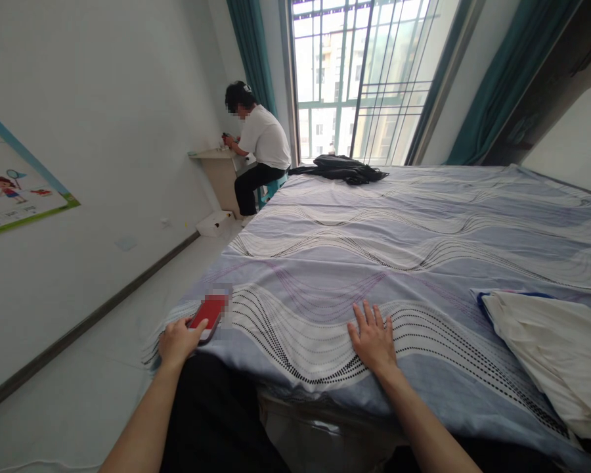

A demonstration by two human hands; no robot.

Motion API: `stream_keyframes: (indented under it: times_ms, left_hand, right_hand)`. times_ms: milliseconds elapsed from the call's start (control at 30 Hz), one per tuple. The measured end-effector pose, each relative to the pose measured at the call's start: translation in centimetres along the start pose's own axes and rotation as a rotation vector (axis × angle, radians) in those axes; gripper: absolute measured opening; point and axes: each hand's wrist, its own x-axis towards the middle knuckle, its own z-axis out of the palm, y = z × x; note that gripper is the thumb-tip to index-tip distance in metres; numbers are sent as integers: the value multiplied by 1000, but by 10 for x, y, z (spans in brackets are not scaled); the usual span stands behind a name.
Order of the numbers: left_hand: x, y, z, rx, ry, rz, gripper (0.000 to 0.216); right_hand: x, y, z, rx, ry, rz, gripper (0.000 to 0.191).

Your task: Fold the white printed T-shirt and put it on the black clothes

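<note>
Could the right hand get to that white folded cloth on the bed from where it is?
Probably yes. The right hand lies flat on the bedspread, and the white folded cloth lies on the same near edge to its right. Only bare bedspread lies between them.

A dark garment [343, 169] lay bunched at the bed's far edge, by the barred window [362, 75] with teal curtains [495, 82]. A person in a white shirt [259, 148] sat at a small wall shelf [211, 155]. A poster [14, 187] hung on the left wall.
</note>
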Motion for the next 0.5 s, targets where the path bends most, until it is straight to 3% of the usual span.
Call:
stream_keyframes:
  times_ms: [500]
  left_hand:
    - [-3, 3, -4, -26, -13, -12, 76]
  right_hand:
    - [0, 0, 1, -7, -1, 4, 59]
